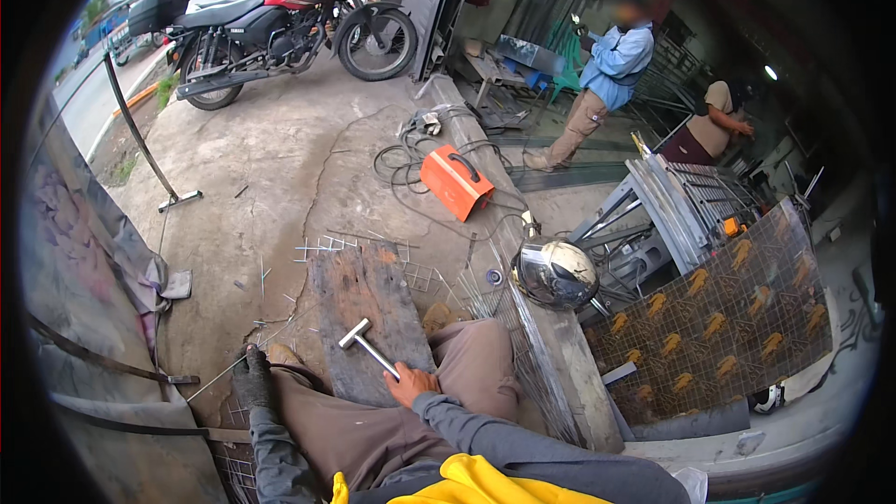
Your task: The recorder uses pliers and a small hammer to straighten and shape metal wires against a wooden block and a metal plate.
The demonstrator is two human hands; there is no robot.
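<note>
My right hand (412, 383) is bare and grips the handle of a metal hammer (366, 343). The hammer's head rests on a weathered wooden plank (364, 294) that lies between my knees. My left hand (250, 377) wears a dark glove and sits low by my left knee, beside a thin wire (210, 386) that runs across the concrete. Whether its fingers hold that wire is unclear. Pieces of wire mesh (327, 245) lie at the plank's far end.
An orange welding machine (455, 182) with tangled cables stands ahead on the concrete. A shiny helmet (555, 273) rests on a beam to the right, next to a large mesh panel (719, 327). A motorcycle (280, 23) is parked far off. Two people (607, 65) stand at the back right.
</note>
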